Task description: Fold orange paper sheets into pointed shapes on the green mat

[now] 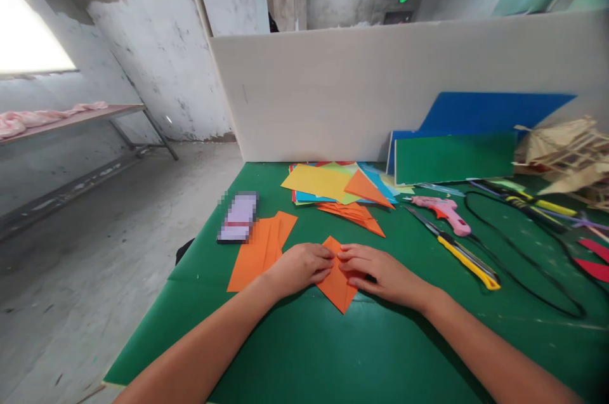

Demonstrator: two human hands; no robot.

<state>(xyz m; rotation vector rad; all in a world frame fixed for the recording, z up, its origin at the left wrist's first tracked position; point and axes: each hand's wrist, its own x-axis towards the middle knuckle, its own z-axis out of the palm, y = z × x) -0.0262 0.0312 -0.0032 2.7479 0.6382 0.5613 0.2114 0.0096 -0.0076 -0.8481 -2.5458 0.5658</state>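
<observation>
A folded orange paper (337,286) lies on the green table (304,353) in front of me. My left hand (302,267) presses on its left side with the fingers curled together. My right hand (378,271) presses on its right side, fingers closed flat and meeting the left fingertips near the paper's top. Just left of my left hand lies a folded orange sheet (261,248).
A stack of coloured papers (333,185) and folded orange pieces (354,214) lie behind. A pink glue gun (445,212), a yellow utility knife (469,258) and a black cable (528,264) are to the right. A blurred-out object (238,217) lies at left. White board (404,80) behind.
</observation>
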